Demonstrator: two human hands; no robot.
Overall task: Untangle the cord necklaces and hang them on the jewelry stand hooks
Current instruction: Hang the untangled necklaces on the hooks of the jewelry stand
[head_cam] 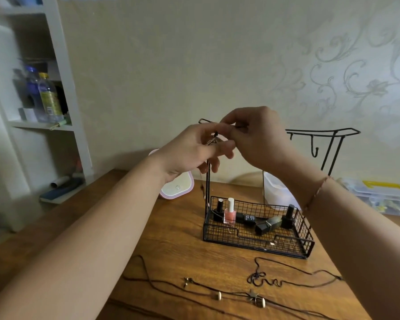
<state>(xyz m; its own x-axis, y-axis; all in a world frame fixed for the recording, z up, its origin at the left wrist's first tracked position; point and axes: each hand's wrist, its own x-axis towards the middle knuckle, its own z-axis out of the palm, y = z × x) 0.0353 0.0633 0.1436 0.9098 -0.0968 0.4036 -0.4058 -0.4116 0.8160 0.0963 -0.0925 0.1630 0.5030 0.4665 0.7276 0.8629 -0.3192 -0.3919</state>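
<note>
Right now, working at the top bar of the jewelry stand (259, 227), both hands raised level with its left end. Judged as mid-hang: one cord necklace (208, 172) being looped over a hook up there, though the hook itself hidden behind the fingers. Best done by keeping the loop spread between the two hands, sliding it over the hook tip, then letting go only once the cord sits fully in the bend. Worth holding the stand from rocking, since its wire basket carries upright nail polish bottles (229, 213) that could tip.

Lower down on the bench (171, 239), more cord necklaces (254, 296) lying loose near the front edge, crossing one another, with a star charm and pale beads; clearly still to be sorted.

Left hand (194, 148): fingers curled, pinching the cord, which drops down from it alongside the left upright. Right hand (254, 137): fingertips and thumb nipped together on the same cord near the bar. Neither released.
</note>
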